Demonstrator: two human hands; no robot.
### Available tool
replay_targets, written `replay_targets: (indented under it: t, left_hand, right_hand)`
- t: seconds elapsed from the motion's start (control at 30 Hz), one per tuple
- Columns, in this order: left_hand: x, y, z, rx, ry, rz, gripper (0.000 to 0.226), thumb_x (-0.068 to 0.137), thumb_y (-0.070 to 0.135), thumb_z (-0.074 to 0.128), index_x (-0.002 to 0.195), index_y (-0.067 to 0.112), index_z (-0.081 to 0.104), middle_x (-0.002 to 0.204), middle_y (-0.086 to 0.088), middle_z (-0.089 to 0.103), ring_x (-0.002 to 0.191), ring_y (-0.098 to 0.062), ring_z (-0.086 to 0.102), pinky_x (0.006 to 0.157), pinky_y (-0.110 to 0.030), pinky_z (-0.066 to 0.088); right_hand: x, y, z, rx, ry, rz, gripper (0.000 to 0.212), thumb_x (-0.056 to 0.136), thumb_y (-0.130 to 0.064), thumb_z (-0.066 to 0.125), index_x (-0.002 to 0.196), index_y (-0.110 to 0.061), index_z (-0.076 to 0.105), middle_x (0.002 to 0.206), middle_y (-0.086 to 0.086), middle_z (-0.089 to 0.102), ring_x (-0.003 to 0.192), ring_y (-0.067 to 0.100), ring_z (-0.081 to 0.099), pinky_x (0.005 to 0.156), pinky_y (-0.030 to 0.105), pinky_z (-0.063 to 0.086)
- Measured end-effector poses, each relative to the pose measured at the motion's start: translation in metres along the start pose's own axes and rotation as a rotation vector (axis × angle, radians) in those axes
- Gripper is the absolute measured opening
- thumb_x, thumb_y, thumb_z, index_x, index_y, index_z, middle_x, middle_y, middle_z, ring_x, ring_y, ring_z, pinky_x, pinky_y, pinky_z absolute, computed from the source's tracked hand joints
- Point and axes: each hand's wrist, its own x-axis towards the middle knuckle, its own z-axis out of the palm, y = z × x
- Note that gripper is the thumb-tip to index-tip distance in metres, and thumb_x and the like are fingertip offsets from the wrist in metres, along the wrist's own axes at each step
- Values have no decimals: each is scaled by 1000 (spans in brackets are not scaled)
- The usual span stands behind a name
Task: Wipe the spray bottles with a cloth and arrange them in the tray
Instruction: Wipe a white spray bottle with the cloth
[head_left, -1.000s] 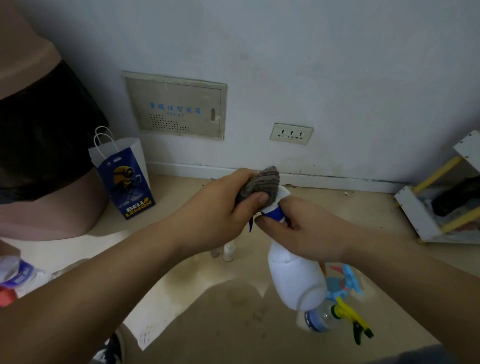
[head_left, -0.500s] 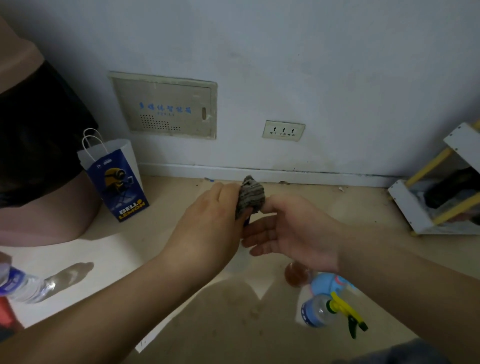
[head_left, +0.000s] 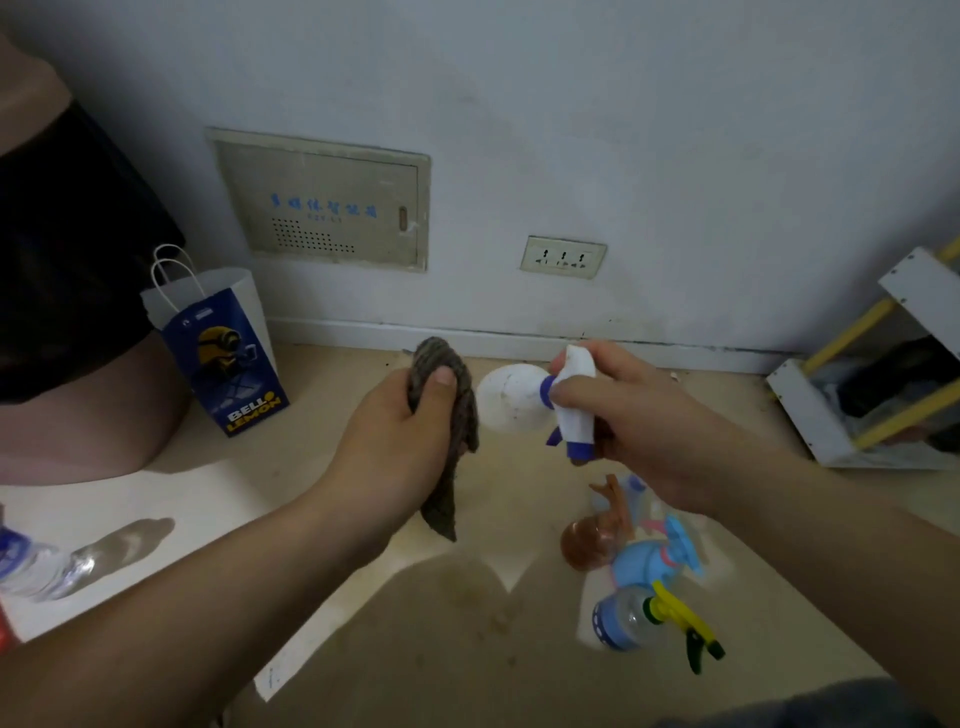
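Observation:
My right hand (head_left: 628, 421) grips the white spray bottle (head_left: 511, 397) by its white and blue trigger head, turned so its round base points away toward the wall. My left hand (head_left: 400, 441) holds a grey-brown cloth (head_left: 449, 415) bunched in its fingers, one end hanging down. The cloth is just left of the bottle's body, a small gap between them. On the floor below my right forearm lie three more spray bottles: a brown one (head_left: 589, 543), a light blue one (head_left: 647, 558) and a clear one with a yellow and green trigger (head_left: 631, 616).
A blue and white paper bag (head_left: 223, 353) stands by the wall at the left. A clear water bottle (head_left: 31, 566) lies on a white sheet at the far left. A white and yellow rack (head_left: 852, 405) leans at the right. No tray is in view.
The cloth was pressed on the bottle's spray head between both hands. Now the hands have parted, the bottle is turned base outward and the cloth hangs from my left hand.

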Motion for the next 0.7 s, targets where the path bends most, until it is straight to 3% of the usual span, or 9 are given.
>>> replay_targets:
  t: [0.07,0.13,0.2,0.3,0.4,0.47,0.53,0.6,0.7]
  left_hand:
    - [5,-2,-4,-78,53,-65,33,107,51,41,104,27,64,101,-7,73,96,-27,71,95,-55,56]
    - [5,-4,-5,-69,56,-39,33,107,52,40,106,29,63,104,-5,71,99,-24,69,96,-53,56]
    - [3,-3,-7,2,52,76,34,107,52,37,115,30,62,104,4,69,99,-14,65,94,-43,55]
    - [-2,3,-6,110,37,226,32,107,50,36,118,33,60,99,12,65,91,-2,61,73,-23,49]
    - [-9,5,-2,207,-6,414,23,105,49,37,113,38,56,96,15,63,88,0,60,68,-18,45]
    - [-15,4,3,276,-54,566,20,106,48,38,117,43,55,102,20,63,95,0,59,76,-18,47]
    - [-18,-5,12,376,-81,677,33,106,45,39,136,38,52,124,20,59,114,-3,54,95,-23,47]
    - [-18,-16,18,427,-95,678,53,105,46,37,155,27,42,149,11,49,135,-13,46,111,-33,41]
    - [-14,-28,21,535,-129,712,60,105,47,38,161,24,33,167,4,30,146,-19,36,117,-44,40]
  right_hand:
    - [-2,-4,-8,-9,-14,-39,19,94,-8,60,109,-19,65,95,8,66,62,13,64,63,35,55]
    - [-4,-5,-12,16,-53,-46,23,94,-5,59,111,-19,65,104,10,63,71,20,60,67,38,57]
    - [-5,-5,-12,95,-126,-30,25,88,-6,62,112,-14,63,108,14,59,76,26,54,66,41,55]
    - [-10,-6,-8,280,-276,75,26,75,-13,60,100,-17,61,101,13,55,74,28,50,62,42,47]
    - [-10,-6,-4,405,-379,132,20,80,-18,62,100,-17,59,105,13,49,76,30,49,65,42,43]
    - [-9,-6,0,416,-446,123,24,94,-32,57,112,-16,60,107,16,50,77,28,51,66,42,40]
    - [-9,-7,7,399,-431,114,41,101,-48,47,117,-15,65,103,16,56,77,27,53,66,41,39]
    - [-10,-5,16,364,-359,99,53,101,-55,41,121,-13,67,105,15,59,81,30,53,66,41,39]
    - [-12,2,27,315,-266,106,62,104,-59,29,126,-14,66,101,14,65,77,25,57,64,39,39]
